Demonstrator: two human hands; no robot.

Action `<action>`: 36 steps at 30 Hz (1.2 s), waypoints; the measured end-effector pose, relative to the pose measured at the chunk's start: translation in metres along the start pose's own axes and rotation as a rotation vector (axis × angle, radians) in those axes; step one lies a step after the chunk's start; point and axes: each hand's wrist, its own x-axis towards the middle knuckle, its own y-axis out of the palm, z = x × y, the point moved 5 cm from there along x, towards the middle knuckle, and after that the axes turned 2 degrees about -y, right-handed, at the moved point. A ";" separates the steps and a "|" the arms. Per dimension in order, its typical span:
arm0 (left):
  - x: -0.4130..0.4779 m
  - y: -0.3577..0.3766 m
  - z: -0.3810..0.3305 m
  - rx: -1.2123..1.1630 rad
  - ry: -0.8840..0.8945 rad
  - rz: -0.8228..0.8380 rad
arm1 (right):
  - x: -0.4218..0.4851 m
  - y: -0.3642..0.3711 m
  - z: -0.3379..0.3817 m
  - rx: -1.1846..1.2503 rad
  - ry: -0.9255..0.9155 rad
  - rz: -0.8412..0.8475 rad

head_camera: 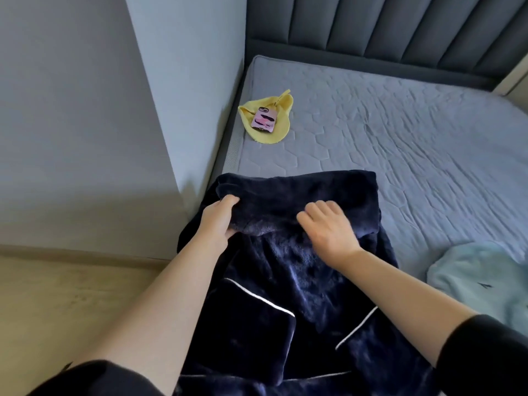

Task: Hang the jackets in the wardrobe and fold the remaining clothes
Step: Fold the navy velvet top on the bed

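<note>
On bed (371, 124), navy robe (285, 270) — left grip (220, 221) pinching

No text you can read.
The phone case (264, 119) shows a pattern, the light blue garment (471, 275) a small dark mark; you cannot read either.

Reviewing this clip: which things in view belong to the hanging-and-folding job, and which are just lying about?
Part of the job:
navy plush garment, its folded edge gripped by the left hand, the right hand resting on it
light blue garment, lying on the mattress

Lying about:
phone, on a yellow cloth (possibly laundry too)
headboard
</note>
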 end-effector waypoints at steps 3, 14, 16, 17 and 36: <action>-0.007 -0.028 0.010 -0.142 -0.088 -0.065 | -0.021 0.007 -0.033 -0.144 0.260 0.194; -0.037 -0.058 0.038 0.537 -0.070 -0.025 | -0.083 0.003 -0.043 -0.111 0.516 0.401; -0.039 -0.050 0.023 0.996 0.247 -0.192 | -0.093 0.012 -0.037 -0.112 0.503 0.641; -0.043 -0.039 0.011 1.136 0.492 -0.251 | -0.094 0.012 -0.035 -0.076 0.479 0.698; 0.025 -0.003 0.071 1.749 0.664 -0.050 | -0.066 0.110 -0.072 0.123 0.840 0.552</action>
